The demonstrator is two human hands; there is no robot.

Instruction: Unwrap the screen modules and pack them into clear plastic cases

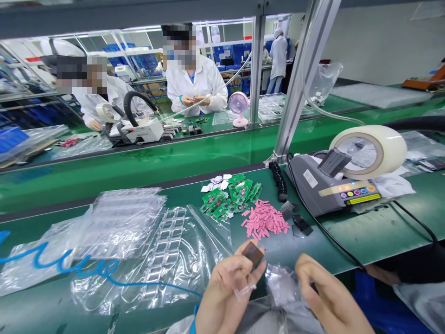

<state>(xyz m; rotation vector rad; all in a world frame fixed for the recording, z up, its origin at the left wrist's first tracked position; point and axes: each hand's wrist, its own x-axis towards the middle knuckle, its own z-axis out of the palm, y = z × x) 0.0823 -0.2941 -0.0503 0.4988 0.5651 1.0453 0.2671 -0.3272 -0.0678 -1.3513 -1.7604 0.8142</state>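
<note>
My left hand [225,290] is low at the front edge of the green bench, its fingers closed on a small dark rectangular part [253,254] held up between thumb and fingertips. A bit of clear film hangs under that hand. My right hand [325,294] is just right of it with the fingers curled inward over a crumpled clear plastic bag [283,285]; what those fingers grip, if anything, is hidden. Beyond the hands lie a heap of pink strips [264,223] and a pile of green circuit boards [229,197].
A grey tape dispenser [327,188] with a large clear tape roll [370,150] stands at right, its black cable [327,232] crossing the bench. Clear plastic trays and bags [139,241] cover the left. A blue coiled cord [69,266] lies there. People in white coats work across the conveyor.
</note>
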